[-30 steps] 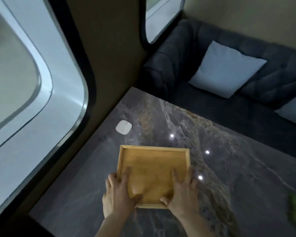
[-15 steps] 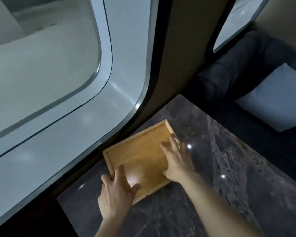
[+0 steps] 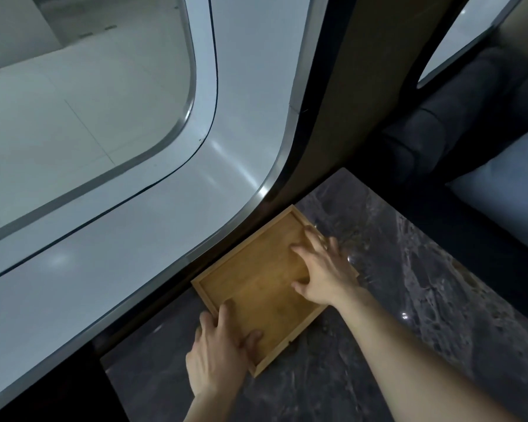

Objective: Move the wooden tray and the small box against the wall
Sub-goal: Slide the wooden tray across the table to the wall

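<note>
The wooden tray [image 3: 256, 281] is a shallow, empty square of light wood on the dark marble table [image 3: 409, 300]. Its far-left edge lies along the foot of the wall under the window. My left hand [image 3: 217, 351] grips the tray's near-left corner, thumb inside the rim. My right hand [image 3: 323, 269] lies over the tray's right rim, fingers spread on its floor. The small box is out of view.
A large rounded window [image 3: 89, 117] and its pale frame fill the left. A dark sofa [image 3: 457, 123] with a light blue cushion [image 3: 512, 193] sits beyond the table's far edge. The table's near-left corner [image 3: 110, 360] drops to dark floor.
The tray has slid left from the table's middle to the wall under the window, turning as it went. Both hands stayed on it. The small white box has left the view.
</note>
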{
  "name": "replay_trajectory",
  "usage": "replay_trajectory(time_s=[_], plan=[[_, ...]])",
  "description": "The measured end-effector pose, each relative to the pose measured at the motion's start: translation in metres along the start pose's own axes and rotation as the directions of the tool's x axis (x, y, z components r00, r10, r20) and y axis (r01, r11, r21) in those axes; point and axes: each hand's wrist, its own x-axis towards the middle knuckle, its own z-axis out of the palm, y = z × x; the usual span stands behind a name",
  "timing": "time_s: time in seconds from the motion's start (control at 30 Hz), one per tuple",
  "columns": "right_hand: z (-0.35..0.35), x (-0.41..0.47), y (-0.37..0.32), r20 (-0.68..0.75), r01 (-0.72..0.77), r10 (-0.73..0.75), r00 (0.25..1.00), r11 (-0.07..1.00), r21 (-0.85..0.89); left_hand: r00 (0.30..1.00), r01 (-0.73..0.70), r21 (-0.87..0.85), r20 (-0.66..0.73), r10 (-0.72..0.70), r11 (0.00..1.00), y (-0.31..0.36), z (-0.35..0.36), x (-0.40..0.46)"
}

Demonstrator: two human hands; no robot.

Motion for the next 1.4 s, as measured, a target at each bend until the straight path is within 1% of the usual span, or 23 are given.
replay_trajectory(time_s=[0.17,0.23,0.3,0.33,0.37,0.4,0.47,0.53,0.6,0.67,0.8,1.0,1.07,1.17,1.3,1.4], plan=[[0.013,0.002,0.0,0.023,-0.005,0.005,1.0,1.0,0.025,1.0,-0.018,0.025,-0.005,0.019,1.0,-0.004,0.002,0.007],[0.017,-0.004,0.003,-0.014,-0.014,0.015,1.0,0.999,0.051,0.999,-0.038,0.07,-0.023,0.04,0.997,-0.004,0.001,0.008],[0.017,-0.016,0.005,-0.078,-0.014,0.02,0.997,0.996,0.088,0.99,-0.099,0.144,-0.089,0.113,0.985,-0.002,0.0,0.008],[0.018,-0.023,0.007,-0.087,0.005,0.004,0.996,0.994,0.107,0.976,-0.152,0.159,-0.132,0.174,0.975,0.001,-0.001,0.008],[0.019,-0.031,0.009,-0.065,0.035,-0.027,0.998,0.992,0.119,0.956,-0.219,0.157,-0.161,0.244,0.963,0.007,-0.001,0.008],[0.02,-0.038,0.01,-0.023,0.068,-0.066,0.998,0.99,0.125,0.935,-0.294,0.151,-0.158,0.317,0.944,0.015,0.0,0.007],[0.021,-0.05,0.013,0.052,0.105,-0.112,0.992,0.987,0.121,0.898,-0.42,0.144,-0.077,0.433,0.896,0.03,0.004,0.006],[0.023,-0.056,0.013,0.092,0.087,-0.096,0.991,0.991,0.102,0.873,-0.485,0.15,0.029,0.486,0.862,0.038,0.011,0.007],[0.026,-0.057,0.012,0.095,0.056,-0.062,0.993,0.996,0.063,0.871,-0.492,0.164,0.098,0.482,0.855,0.037,0.02,0.009],[0.03,-0.056,0.01,0.087,0.033,-0.035,0.996,0.999,0.031,0.876,-0.481,0.164,0.128,0.465,0.861,0.031,0.024,0.011],[0.031,-0.053,0.007,0.076,0.034,-0.033,0.997,0.999,-0.003,0.877,-0.48,0.172,0.121,0.465,0.86,0.028,0.025,0.016],[0.025,-0.05,0.005,0.114,0.03,-0.028,0.993,0.999,-0.018,0.883,-0.468,0.171,0.111,0.455,0.867,0.031,0.027,0.018],[0.029,-0.049,0.008,0.1,0.03,-0.028,0.995,0.999,-0.024,0.883,-0.469,0.181,0.109,0.456,0.864,0.033,0.027,0.018],[0.043,-0.053,0.009,0.05,0.031,-0.027,0.998,0.995,-0.096,0.882,-0.471,0.2,0.118,0.456,0.859,0.032,0.026,0.018],[0.052,-0.066,0.007,-0.003,-0.081,0.08,0.997,0.995,-0.056,0.882,-0.471,0.209,0.132,0.453,0.857,0.033,0.022,0.019],[0.046,-0.089,0.011,-0.012,-0.16,0.16,0.987,0.987,0.002,0.882,-0.471,0.203,0.14,0.451,0.858,0.035,0.022,0.018]])
